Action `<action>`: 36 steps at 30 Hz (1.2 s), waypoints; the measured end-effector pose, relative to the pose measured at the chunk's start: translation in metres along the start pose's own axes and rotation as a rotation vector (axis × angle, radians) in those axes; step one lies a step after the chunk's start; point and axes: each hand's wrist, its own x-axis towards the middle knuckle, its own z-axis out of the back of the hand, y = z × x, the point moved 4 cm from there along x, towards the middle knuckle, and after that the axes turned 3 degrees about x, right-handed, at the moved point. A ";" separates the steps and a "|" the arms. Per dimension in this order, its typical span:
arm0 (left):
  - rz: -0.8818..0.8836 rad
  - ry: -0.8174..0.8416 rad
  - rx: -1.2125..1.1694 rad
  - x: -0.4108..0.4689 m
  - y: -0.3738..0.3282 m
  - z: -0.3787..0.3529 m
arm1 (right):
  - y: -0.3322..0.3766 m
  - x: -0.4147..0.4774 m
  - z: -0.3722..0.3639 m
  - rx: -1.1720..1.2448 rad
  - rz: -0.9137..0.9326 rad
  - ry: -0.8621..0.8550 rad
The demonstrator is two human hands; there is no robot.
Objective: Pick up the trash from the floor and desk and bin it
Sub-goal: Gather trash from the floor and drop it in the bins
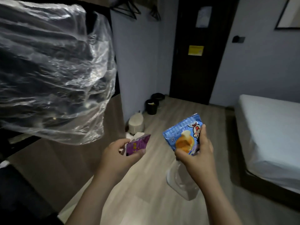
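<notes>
Well short of the black bin (151, 105), both hands are loaded, left hand (120, 154) pinching a purple wrapper (138, 144), right hand (195, 154) gripping a blue snack packet (181, 135), so pickup of these looks done, carry and binning not yet.

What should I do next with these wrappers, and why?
Probably carry them to the black bin ahead: your left hand grips the purple wrapper, your right hand grips the blue wrapper, so neither hand is free for more.
</notes>
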 end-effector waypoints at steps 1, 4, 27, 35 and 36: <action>-0.010 0.020 -0.003 0.010 -0.003 -0.015 | -0.006 0.010 0.008 -0.013 -0.016 -0.027; -0.057 0.064 0.001 0.044 -0.009 -0.053 | -0.023 0.043 0.022 -0.058 -0.030 -0.092; -0.172 0.314 0.087 0.417 -0.042 -0.218 | -0.071 0.406 -0.050 -0.150 -0.087 -0.217; -0.173 0.295 0.140 0.554 -0.062 -0.305 | -0.109 0.579 -0.051 -0.144 -0.067 -0.190; -0.175 0.288 0.157 0.571 -0.065 -0.314 | -0.112 0.602 -0.051 -0.144 -0.057 -0.183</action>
